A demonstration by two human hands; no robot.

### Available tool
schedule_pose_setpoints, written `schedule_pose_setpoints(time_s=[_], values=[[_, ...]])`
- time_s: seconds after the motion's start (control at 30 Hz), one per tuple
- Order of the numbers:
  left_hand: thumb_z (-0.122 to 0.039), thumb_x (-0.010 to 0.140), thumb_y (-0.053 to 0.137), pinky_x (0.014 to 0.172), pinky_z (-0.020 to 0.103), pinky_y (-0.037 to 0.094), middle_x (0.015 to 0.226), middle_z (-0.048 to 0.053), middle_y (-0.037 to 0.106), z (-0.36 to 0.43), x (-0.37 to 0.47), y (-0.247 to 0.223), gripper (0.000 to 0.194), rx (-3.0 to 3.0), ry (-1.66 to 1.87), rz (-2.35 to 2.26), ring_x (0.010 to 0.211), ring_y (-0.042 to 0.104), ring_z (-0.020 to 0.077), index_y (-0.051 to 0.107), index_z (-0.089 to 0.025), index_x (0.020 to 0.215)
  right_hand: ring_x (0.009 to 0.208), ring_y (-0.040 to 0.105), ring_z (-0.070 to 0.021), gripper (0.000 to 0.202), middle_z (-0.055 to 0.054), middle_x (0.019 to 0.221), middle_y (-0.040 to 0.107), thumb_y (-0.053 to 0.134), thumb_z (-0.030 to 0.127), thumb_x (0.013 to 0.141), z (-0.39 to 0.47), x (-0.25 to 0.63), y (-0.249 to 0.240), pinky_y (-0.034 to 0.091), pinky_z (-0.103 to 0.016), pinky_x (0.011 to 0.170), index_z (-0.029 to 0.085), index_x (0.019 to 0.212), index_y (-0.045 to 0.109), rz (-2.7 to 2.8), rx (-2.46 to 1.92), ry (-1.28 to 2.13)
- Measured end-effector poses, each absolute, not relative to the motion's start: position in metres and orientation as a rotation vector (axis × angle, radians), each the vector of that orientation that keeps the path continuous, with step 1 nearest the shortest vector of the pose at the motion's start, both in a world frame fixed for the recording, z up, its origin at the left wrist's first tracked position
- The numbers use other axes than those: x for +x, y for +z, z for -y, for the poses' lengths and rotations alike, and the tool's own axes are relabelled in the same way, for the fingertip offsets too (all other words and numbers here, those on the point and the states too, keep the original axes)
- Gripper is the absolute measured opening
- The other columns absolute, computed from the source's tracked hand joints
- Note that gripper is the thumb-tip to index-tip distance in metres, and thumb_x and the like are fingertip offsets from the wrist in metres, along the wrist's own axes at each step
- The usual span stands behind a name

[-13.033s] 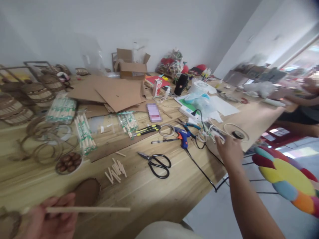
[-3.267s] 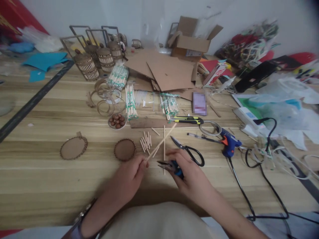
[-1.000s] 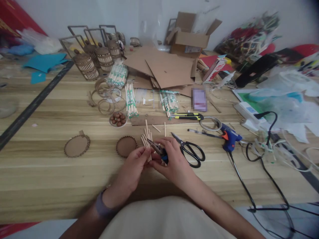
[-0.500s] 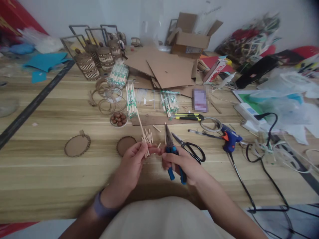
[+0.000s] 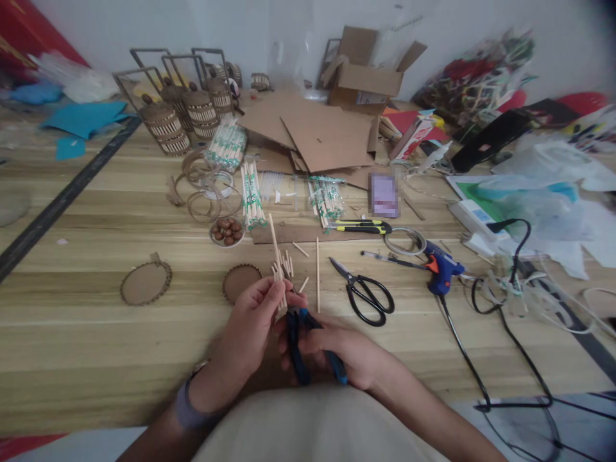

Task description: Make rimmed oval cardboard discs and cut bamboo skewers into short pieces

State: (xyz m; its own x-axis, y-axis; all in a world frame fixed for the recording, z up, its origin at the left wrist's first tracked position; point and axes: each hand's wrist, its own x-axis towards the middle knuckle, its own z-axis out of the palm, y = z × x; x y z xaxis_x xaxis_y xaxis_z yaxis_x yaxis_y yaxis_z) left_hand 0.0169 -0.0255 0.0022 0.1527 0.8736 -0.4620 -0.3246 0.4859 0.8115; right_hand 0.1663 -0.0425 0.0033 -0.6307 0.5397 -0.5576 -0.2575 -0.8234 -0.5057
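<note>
My left hand (image 5: pixel 260 308) pinches thin wooden sticks (image 5: pixel 274 240), one of them long and pointing away from me. My right hand (image 5: pixel 332 343) is wrapped round the blue handles of the pliers (image 5: pixel 298 346); their jaws are at the sticks beside my left fingertips, partly hidden. Short cut sticks (image 5: pixel 287 263) lie just beyond the left hand. A longer stick (image 5: pixel 317 276) lies to the right, then black-handled scissors (image 5: pixel 370 298). A round cardboard disc (image 5: pixel 240 283) with a ridged rim is partly behind my left hand.
Another disc (image 5: pixel 145 283) lies at the left. Beyond are a bowl of brown balls (image 5: pixel 227 231), packs of sticks (image 5: pixel 251 196), a yellow-black cutter (image 5: pixel 363 226) and cardboard sheets (image 5: pixel 327 135). On the right are a blue glue gun (image 5: pixel 443 269) and its black cable.
The pliers in my right hand have moved left and toward me, to the sticks in my left hand. The long stick in my left hand has come nearer to me.
</note>
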Motion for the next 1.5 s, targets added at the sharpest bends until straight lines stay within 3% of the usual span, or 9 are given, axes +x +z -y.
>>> schedule_pose_setpoints(time_s=[0.17, 0.27, 0.37, 0.57, 0.93, 1.23, 1.4, 1.5], values=[[-0.055, 0.083, 0.067, 0.062, 0.027, 0.050, 0.077, 0.005, 0.076, 0.025, 0.009, 0.003, 0.037, 0.834, 0.939, -1.106, 0.073, 0.067, 0.0194, 0.067, -0.018, 0.082, 0.078, 0.062, -0.0174, 0.033, -0.001, 0.084, 0.065, 0.066, 0.023, 0.059, 0.047, 0.183, 0.018, 0.045, -0.029, 0.071, 0.018, 0.091, 0.064, 0.729, -1.201, 2.276], [-0.052, 0.086, 0.063, 0.079, 0.031, 0.049, 0.079, 0.007, 0.078, 0.023, -0.001, 0.008, 0.035, 1.020, 0.839, -1.154, 0.084, 0.069, 0.0234, 0.071, -0.018, 0.081, 0.082, 0.059, -0.0171, 0.031, -0.002, 0.088, 0.064, 0.065, 0.022, 0.060, 0.047, 0.201, 0.026, 0.042, -0.029, 0.071, 0.018, 0.091, 0.065, 0.941, -1.339, 2.118], [-0.050, 0.090, 0.056, 0.074, 0.031, 0.046, 0.087, 0.007, 0.079, 0.025, -0.008, 0.013, 0.037, 1.180, 0.659, -1.163, 0.083, 0.067, 0.0231, 0.072, -0.019, 0.079, 0.085, 0.057, -0.0181, 0.034, -0.002, 0.091, 0.062, 0.064, 0.022, 0.062, 0.045, 0.217, 0.033, 0.042, -0.031, 0.075, 0.019, 0.096, 0.064, 1.112, -1.393, 2.106], [-0.043, 0.094, 0.051, 0.069, 0.027, 0.040, 0.077, 0.003, 0.077, 0.030, -0.007, 0.015, 0.034, 1.290, 0.487, -1.002, 0.073, 0.061, 0.0186, 0.072, -0.020, 0.080, 0.087, 0.055, -0.0183, 0.027, -0.001, 0.089, 0.060, 0.061, 0.022, 0.060, 0.042, 0.221, 0.036, 0.039, -0.034, 0.081, 0.019, 0.087, 0.061, 1.262, -1.401, 2.236], [-0.039, 0.095, 0.051, 0.080, 0.030, 0.049, 0.080, 0.004, 0.077, 0.030, -0.001, 0.016, 0.035, 1.174, 0.497, -0.876, 0.082, 0.071, 0.0212, 0.074, -0.021, 0.076, 0.085, 0.053, -0.0176, 0.029, 0.000, 0.086, 0.059, 0.060, 0.020, 0.059, 0.036, 0.215, 0.037, 0.038, -0.032, 0.078, 0.018, 0.088, 0.062, 1.237, -1.411, 2.274], [-0.041, 0.093, 0.052, 0.070, 0.028, 0.048, 0.070, 0.002, 0.074, 0.030, 0.001, 0.018, 0.033, 1.187, 0.471, -0.895, 0.069, 0.069, 0.0188, 0.075, -0.020, 0.082, 0.084, 0.051, -0.0179, 0.029, 0.000, 0.084, 0.057, 0.060, 0.021, 0.059, 0.035, 0.214, 0.034, 0.038, -0.032, 0.076, 0.019, 0.088, 0.061, 1.284, -1.384, 2.267], [-0.041, 0.094, 0.050, 0.073, 0.028, 0.048, 0.069, 0.002, 0.074, 0.031, 0.000, 0.015, 0.034, 1.196, 0.459, -0.902, 0.072, 0.070, 0.0196, 0.075, -0.020, 0.085, 0.081, 0.052, -0.0182, 0.024, 0.001, 0.082, 0.057, 0.059, 0.021, 0.060, 0.036, 0.214, 0.030, 0.038, -0.031, 0.074, 0.019, 0.084, 0.059, 1.367, -1.383, 2.207], [-0.044, 0.095, 0.050, 0.076, 0.030, 0.047, 0.071, 0.003, 0.075, 0.032, -0.001, 0.013, 0.038, 1.224, 0.462, -0.921, 0.076, 0.069, 0.0214, 0.074, -0.021, 0.077, 0.077, 0.051, -0.0176, 0.022, 0.001, 0.078, 0.057, 0.056, 0.019, 0.061, 0.038, 0.213, 0.025, 0.038, -0.030, 0.071, 0.019, 0.083, 0.059, 1.520, -1.397, 2.090]])
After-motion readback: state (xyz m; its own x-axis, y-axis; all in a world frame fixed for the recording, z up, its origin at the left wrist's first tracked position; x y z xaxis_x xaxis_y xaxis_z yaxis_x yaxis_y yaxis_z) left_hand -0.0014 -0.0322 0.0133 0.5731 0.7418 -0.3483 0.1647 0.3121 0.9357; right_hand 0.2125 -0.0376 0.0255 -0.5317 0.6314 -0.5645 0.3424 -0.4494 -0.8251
